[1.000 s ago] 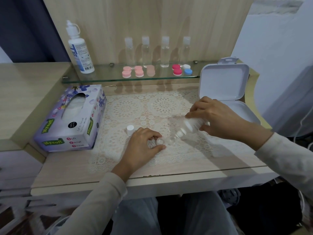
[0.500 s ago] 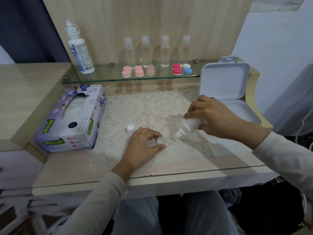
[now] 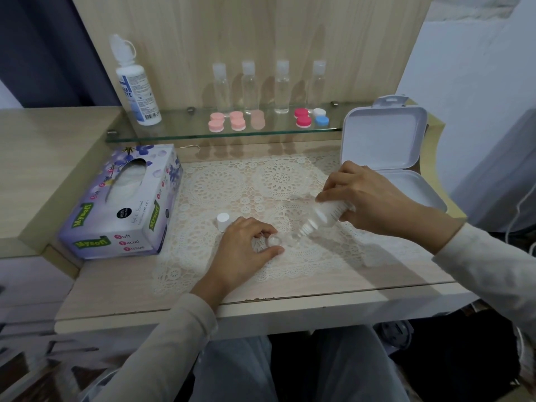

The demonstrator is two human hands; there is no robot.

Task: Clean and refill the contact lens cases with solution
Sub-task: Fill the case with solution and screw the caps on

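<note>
Small bottle (image 3: pixel 326 214) tipped towards a clear lens case (image 3: pixel 279 242) at the middle of the frame.

The right hand (image 3: pixel 374 204) has its fingers curled round the small bottle, which slants nozzle-down to the left, right at the case; whether they touch I cannot tell. The left hand (image 3: pixel 243 252) pinches the case between thumb and curled fingers on the worktop's lace mat (image 3: pixel 220 184). A white cap (image 3: pixel 223 220) stands just left of it. Coloured lens cases (image 3: pixel 303 121) sit on the glass shelf (image 3: pixel 179 132) at upper centre.

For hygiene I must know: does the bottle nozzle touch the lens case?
Cannot tell. In the head view the bottle nozzle ends right at the clear lens case, but both are transparent and blurred.
</note>
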